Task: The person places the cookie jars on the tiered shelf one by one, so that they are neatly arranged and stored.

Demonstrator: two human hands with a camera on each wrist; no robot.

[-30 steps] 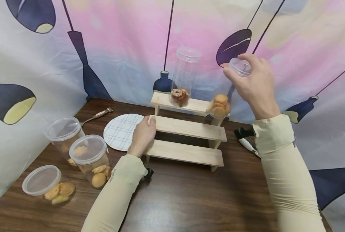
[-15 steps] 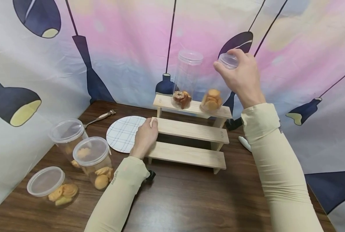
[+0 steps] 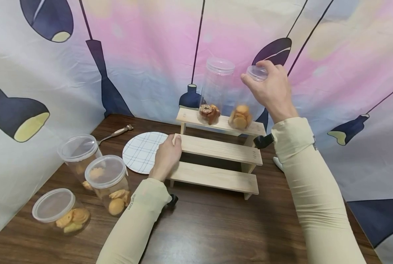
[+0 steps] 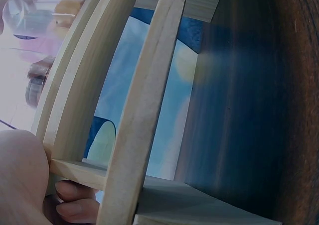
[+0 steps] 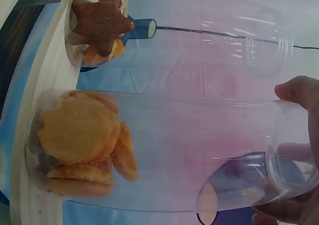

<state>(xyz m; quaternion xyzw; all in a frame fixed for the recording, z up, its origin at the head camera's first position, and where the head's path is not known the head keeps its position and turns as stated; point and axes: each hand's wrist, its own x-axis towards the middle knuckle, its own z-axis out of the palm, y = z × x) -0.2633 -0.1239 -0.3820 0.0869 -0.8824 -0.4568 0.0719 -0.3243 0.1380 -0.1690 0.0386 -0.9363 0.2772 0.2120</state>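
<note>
My right hand (image 3: 273,90) grips the lidded top of a tall clear jar of round cookies (image 3: 240,118), its fingers and thumb around the rim. The jar is upright, its base at the right part of the top step of a three-step wooden stand (image 3: 217,147). Beside it on that step stands another tall jar (image 3: 217,86), holding ring-shaped and brown star-shaped cookies (image 5: 99,23). My left hand (image 3: 167,156) holds the left end of the middle step; in the left wrist view two fingertips (image 4: 77,210) show under the wood.
Three lidded cookie jars (image 3: 108,183) are at the left of the brown table (image 3: 209,227). Behind them lie a checked round plate (image 3: 141,152) and a wooden-handled utensil (image 3: 117,132). A white object (image 3: 278,164) is partly hidden by the right forearm. Printed cloth (image 3: 143,66) hangs behind.
My right hand has brought the jar of round cookies left and down onto the top step, next to the other tall jar. The left hand keeps its hold on the stand.
</note>
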